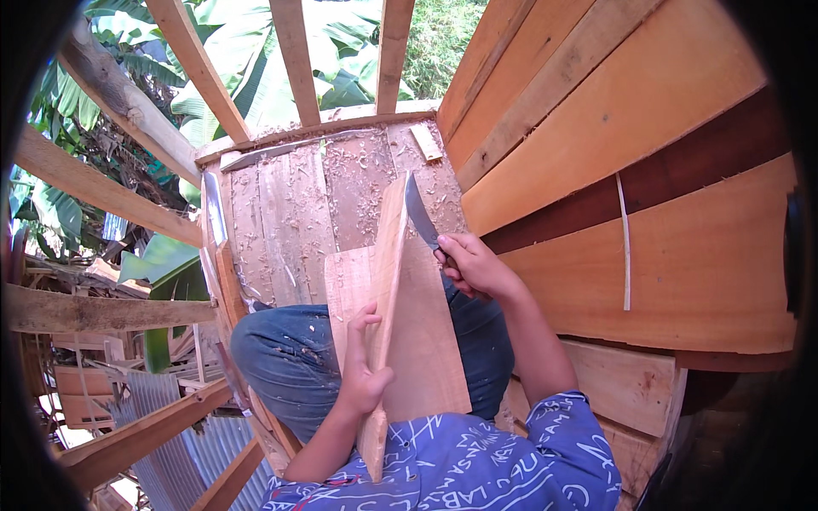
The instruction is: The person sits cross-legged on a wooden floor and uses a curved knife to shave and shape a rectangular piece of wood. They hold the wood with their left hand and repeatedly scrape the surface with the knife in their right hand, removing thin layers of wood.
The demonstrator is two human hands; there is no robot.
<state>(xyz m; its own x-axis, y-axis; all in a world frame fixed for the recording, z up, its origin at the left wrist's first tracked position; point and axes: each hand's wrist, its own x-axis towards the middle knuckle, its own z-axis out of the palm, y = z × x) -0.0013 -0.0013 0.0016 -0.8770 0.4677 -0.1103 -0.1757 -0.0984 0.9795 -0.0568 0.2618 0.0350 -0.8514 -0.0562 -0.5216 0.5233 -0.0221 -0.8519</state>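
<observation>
My left hand (365,375) is closed around the lower part of a long narrow wooden board (391,264), which stands on edge and slants from my chest up toward the far floor. In my right hand (470,264) is a knife with a broad dark curved blade (418,210); its handle is wrapped by my fingers. The blade lies along the right side of the board's far end, and I cannot tell whether it touches the wood. Beneath the narrow board, a wide flat wooden board (426,341) rests across my lap between my knees.
Curled wood shavings lie scattered over the plank floor (290,221). A small wood offcut (426,142) sits at the far right. Plank walls (613,119) close in the right side; wooden slats (111,192) rail the left, with banana leaves and corrugated metal sheets (162,434) beyond.
</observation>
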